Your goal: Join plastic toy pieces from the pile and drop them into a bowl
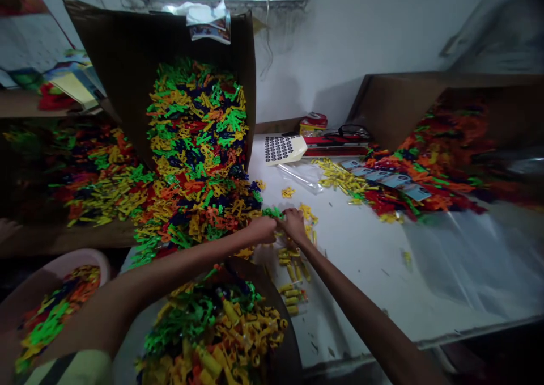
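My left hand [265, 229] and my right hand [294, 225] meet over the white table, at the right edge of a heap of small coloured plastic pieces [198, 147]. Both are closed, with their fingertips nearly touching. A small green plastic piece [272, 212] shows at the fingertips, pinched between the two hands; its exact shape is too small to make out. Just below lie several yellow cylinder-like pieces [292, 300] in rows. Nearer to me, a dark round tub [291, 328] holds green, yellow and orange pieces.
An upended cardboard box [106, 50] spills the heap. A pink basin [96, 256] stands at lower left. To the right are another box [395, 104] with red and orange pieces, printed cards [389, 178], a sticker sheet [284, 148] and clear plastic bags [459, 260]. Part of another person's hand [7, 229] shows at far left.
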`<state>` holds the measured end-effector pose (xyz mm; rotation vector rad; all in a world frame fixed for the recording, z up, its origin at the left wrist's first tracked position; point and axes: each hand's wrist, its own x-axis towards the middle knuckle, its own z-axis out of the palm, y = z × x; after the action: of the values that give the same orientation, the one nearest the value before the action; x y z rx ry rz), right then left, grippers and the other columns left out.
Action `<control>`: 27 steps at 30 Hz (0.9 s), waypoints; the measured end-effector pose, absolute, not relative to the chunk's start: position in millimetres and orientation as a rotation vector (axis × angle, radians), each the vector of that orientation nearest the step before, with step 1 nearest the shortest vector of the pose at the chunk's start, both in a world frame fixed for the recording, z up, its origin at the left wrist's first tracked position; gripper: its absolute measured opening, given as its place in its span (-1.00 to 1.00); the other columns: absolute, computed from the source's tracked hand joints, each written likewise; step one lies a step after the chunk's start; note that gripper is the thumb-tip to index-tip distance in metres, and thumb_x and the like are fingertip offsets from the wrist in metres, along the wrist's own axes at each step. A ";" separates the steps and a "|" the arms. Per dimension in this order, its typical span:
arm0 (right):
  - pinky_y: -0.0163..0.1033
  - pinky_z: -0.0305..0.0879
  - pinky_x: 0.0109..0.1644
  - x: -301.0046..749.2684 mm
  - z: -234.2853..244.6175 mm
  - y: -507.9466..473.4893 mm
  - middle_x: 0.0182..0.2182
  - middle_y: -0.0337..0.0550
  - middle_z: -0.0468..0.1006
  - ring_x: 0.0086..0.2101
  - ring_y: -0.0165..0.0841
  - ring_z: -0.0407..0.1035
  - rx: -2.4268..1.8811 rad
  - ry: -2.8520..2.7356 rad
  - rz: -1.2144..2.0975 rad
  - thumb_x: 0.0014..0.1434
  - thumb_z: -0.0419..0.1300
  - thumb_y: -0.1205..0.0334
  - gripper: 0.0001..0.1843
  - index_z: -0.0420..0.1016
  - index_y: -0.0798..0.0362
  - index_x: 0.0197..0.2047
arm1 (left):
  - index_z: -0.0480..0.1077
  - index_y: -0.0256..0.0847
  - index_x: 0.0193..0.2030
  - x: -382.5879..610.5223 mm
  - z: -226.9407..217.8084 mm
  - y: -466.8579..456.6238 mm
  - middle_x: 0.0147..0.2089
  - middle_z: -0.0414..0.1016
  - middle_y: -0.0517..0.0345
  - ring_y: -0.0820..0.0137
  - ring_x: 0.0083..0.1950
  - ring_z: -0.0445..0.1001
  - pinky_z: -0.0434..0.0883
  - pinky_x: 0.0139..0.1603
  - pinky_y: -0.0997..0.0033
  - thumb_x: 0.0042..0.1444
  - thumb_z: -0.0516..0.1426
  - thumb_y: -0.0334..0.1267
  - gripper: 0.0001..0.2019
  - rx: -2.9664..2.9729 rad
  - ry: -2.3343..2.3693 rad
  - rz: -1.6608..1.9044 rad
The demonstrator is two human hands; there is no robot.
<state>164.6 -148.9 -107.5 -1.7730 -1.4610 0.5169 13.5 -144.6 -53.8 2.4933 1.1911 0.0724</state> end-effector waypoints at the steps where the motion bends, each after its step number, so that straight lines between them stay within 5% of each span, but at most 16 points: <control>1: 0.15 0.05 0.22 165.3 -108.0 -150.4 -0.08 0.17 0.51 0.10 0.05 0.22 -1.744 -1.450 0.525 0.01 0.30 0.04 -0.73 0.48 0.08 -0.35 | 0.47 -0.30 -0.32 5.0 -48.1 -145.9 -0.38 0.54 0.03 0.24 -0.26 0.56 0.45 -0.27 0.38 -0.02 0.28 -0.33 -0.87 2.474 1.178 0.083; 6: -0.01 0.36 -0.02 168.8 -97.2 -173.1 -0.27 -0.03 0.56 -0.17 -0.15 0.43 -1.573 -1.361 0.645 0.09 0.17 -0.10 -0.65 0.38 0.03 -0.31 | 0.37 -0.25 -0.15 -38.6 -23.8 -157.2 -0.39 0.56 0.14 0.39 -0.41 0.55 0.39 -0.45 0.52 0.15 0.14 -0.17 -0.79 2.047 1.024 0.415; 9: -0.13 0.44 -0.32 159.2 -80.2 -200.2 -0.34 -0.15 0.56 -0.36 -0.24 0.48 -1.480 -1.289 0.795 0.14 0.11 -0.21 -0.57 0.30 0.01 -0.20 | 0.39 -0.27 -0.20 -54.3 -13.1 -171.3 -0.35 0.58 0.08 0.37 -0.41 0.55 0.40 -0.48 0.51 0.07 0.23 -0.04 -0.68 1.536 0.895 0.706; 12: -0.20 0.44 -0.45 141.5 -54.5 -231.9 -0.33 -0.22 0.56 -0.44 -0.29 0.49 -1.243 -1.078 1.146 0.07 0.26 -0.16 -0.51 0.28 -0.03 -0.10 | 0.46 -0.28 -0.18 -60.2 2.6 -189.9 -0.28 0.60 0.04 0.34 -0.29 0.56 0.44 -0.40 0.49 -0.01 0.30 -0.04 -0.63 1.340 0.889 0.832; 19: -0.31 0.45 -0.47 105.7 -5.3 -282.7 -0.35 -0.20 0.51 -0.43 -0.38 0.41 -1.026 -0.929 1.328 -0.02 0.41 -0.02 -0.60 0.51 0.04 -0.18 | 0.53 -0.30 -0.22 -66.5 41.4 -228.1 -0.27 0.59 0.07 0.35 -0.24 0.54 0.47 -0.21 0.42 0.02 0.29 -0.11 -0.72 1.490 0.939 0.979; 27: -0.27 0.44 -0.35 72.7 -27.8 -301.2 -0.39 -0.25 0.51 -0.44 -0.38 0.41 -1.038 -0.777 1.378 -0.02 0.41 -0.02 -0.61 0.49 0.03 -0.21 | 0.49 -0.29 -0.29 -77.8 23.8 -241.6 -0.30 0.55 0.09 0.37 -0.25 0.48 0.39 -0.18 0.44 0.08 0.17 -0.34 -0.91 1.954 1.051 0.831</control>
<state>72.7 -301.2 -27.8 -1.0376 -0.7775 1.3783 -77.8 -241.6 23.8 1.9541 1.0509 0.8308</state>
